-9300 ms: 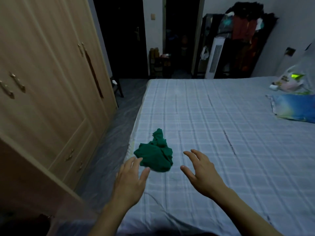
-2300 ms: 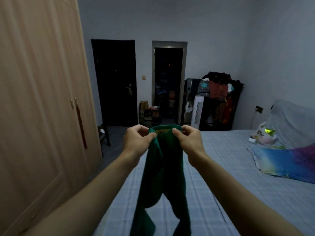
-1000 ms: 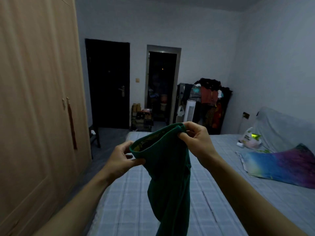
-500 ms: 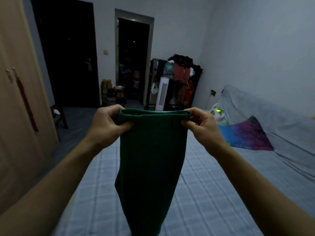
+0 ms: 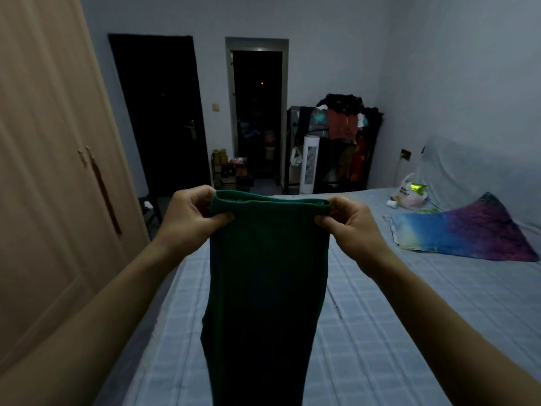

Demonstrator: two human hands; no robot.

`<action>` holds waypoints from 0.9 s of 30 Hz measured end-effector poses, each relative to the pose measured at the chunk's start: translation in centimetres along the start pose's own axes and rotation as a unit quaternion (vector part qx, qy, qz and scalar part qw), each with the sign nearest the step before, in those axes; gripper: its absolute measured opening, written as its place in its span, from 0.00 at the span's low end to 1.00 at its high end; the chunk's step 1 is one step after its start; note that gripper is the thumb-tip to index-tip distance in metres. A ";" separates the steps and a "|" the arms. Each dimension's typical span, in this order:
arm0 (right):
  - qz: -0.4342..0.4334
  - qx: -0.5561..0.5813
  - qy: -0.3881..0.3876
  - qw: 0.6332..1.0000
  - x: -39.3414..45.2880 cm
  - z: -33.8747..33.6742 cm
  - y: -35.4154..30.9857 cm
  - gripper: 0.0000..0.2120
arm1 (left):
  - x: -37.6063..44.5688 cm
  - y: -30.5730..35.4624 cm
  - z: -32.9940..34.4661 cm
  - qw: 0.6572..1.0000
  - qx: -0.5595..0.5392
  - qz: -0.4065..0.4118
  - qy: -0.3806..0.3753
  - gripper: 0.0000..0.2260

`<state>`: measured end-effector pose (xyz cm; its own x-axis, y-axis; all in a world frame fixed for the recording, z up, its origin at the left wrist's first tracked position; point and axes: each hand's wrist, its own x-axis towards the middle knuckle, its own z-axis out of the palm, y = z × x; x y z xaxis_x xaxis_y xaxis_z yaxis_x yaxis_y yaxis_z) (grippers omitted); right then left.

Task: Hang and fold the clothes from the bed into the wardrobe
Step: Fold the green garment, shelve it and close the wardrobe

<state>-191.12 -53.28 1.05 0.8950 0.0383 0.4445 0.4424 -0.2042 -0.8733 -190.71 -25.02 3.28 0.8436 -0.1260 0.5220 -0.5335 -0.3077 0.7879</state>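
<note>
The hands, left hand (image 5: 190, 218) and right hand (image 5: 349, 227), are now pinching the green garment (image 5: 263, 288) by its waistband, stretched flat instead of bunched, ready for folding.

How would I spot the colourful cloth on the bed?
Start from the bed with its pale checked sheet and look to its right side, near the wall. The colourful cloth lies flat there, below a white plastic bag. It alone fades from blue to purple.
</note>
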 end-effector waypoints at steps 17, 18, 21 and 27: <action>0.065 0.052 -0.035 0.996 3.7 -2.6 7.4 0.08 | 2.0 -5.8 5.5 0.997 -0.030 -0.074 0.021 0.09; 0.072 0.047 -0.033 0.996 4.8 -2.5 8.5 0.08 | 3.0 -6.9 5.7 0.996 -0.028 -0.079 0.020 0.09; 0.110 0.020 -0.016 0.994 9.2 -1.4 12.0 0.06 | 7.2 -11.4 6.4 0.994 -0.014 -0.110 0.013 0.08; 0.152 -0.039 0.033 0.987 20.9 2.6 17.9 0.05 | 17.7 -19.7 7.0 0.986 0.033 -0.152 0.054 0.06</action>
<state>-164.29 -53.61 -5.82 0.9789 -0.0994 0.1783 0.1457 -0.2718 -0.9513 -164.79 -27.79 -5.31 0.9503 0.0820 0.3003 -0.2495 -0.3763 0.8923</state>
